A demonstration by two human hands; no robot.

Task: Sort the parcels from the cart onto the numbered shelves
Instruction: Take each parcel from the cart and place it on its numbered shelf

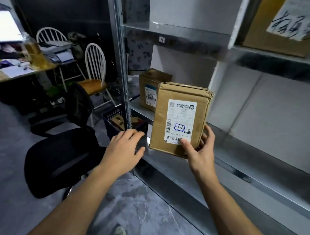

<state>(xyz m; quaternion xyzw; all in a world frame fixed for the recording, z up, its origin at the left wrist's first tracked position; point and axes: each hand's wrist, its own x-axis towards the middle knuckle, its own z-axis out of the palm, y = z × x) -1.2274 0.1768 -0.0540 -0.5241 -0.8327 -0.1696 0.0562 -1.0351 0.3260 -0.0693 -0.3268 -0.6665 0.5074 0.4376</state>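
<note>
The right hand (200, 151) grips a brown cardboard parcel (181, 118) by its lower right corner, thumb pressed on the lower edge of the white shipping label (181, 122) and the other fingers (208, 135) wrapped behind the right side. The parcel stands upright at centre frame, its label upside down with a blue-boxed handwritten mark. Its bottom edge sits at the front lip of the metal shelf (225, 156); whether it rests there or hangs just above cannot be told.

The left hand (125, 148) is empty, fingers loosely spread and curled, just left of the parcel's lower left corner and not touching it, beside the grey upright post (122, 62).

Behind the held parcel, toward the left end of the same shelf, stands a second cardboard box (149, 87) with its own label. To the right of both, the shelf surface runs bare to the frame's right edge. At the upper right, a larger box (279, 25) with a handwritten paper sits on the shelf above.

Left of the post, a black office chair (60, 159) stands close to the shelving, with a dark plastic crate (113, 119) and a white wooden chair (95, 72) beyond it.
</note>
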